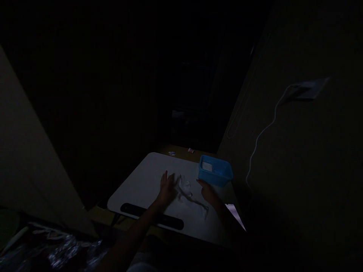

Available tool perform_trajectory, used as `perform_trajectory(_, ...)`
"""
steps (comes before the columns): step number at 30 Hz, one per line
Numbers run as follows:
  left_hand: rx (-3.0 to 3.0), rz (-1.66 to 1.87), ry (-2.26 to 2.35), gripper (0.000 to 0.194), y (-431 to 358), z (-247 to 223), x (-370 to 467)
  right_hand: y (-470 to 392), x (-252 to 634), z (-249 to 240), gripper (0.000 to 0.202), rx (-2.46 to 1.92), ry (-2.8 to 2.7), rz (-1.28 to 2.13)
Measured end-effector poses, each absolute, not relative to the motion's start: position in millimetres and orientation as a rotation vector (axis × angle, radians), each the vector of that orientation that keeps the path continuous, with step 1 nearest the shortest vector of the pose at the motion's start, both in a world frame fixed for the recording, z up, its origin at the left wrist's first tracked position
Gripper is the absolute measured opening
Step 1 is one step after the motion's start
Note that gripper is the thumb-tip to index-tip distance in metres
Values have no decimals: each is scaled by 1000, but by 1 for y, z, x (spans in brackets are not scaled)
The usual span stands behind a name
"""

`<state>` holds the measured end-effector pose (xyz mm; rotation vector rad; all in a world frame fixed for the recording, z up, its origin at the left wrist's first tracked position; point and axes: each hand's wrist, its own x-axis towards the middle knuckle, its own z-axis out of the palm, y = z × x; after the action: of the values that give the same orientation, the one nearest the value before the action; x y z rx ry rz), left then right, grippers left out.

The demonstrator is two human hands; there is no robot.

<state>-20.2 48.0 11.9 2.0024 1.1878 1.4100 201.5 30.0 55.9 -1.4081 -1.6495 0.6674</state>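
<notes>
The scene is very dark. On a white low table (pixel 136 185) lies a pale crumpled thing (pixel 185 187), perhaps thin plastic, with a long dark-edged strip (pixel 194 201) trailing toward the near right; its kind cannot be made out. Just left of it is my left hand (pixel 167 189), fingers apart, holding nothing I can see. My right hand (pixel 207 192) is to its right, index finger stretched out toward the far left, the other fingers poorly visible. No object shows in it. Close beyond that hand stands a blue plastic basket (pixel 219 179) with a whitish block-like item (pixel 207 166) inside.
A lit phone-like screen (pixel 235 216) lies at the table's right edge. A dark slot (pixel 133 209) runs along the near edge. Two small packets (pixel 191 150) lie beyond the far edge. A white cable (pixel 256 143) hangs down the right wall. Shiny crumpled material (pixel 64 251) is at lower left.
</notes>
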Motion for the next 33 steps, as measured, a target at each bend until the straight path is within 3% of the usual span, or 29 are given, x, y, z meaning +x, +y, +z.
perform_trajectory(5,2020,1228,1122,44,26,23,-15,0,208,49,19,-1449,-1842,620)
perform_trajectory(10,2537,917,974,52,7,37,-8,-28,217,47,26,-1554,-2228,271)
perform_trajectory(12,2628,808,1075,47,6,39,-4,-33,220,46,19,-1625,-2272,187)
perform_trajectory(16,2593,794,1198,27,15,44,-2,-29,223,54,13,-1661,-2050,370)
perform_trajectory(24,2003,1060,1016,16,43,93,-11,-17,220,131,24,-1330,-1489,523)
perform_trajectory(33,1643,885,737,13,27,170,-27,-12,220,222,37,-1107,-1525,631)
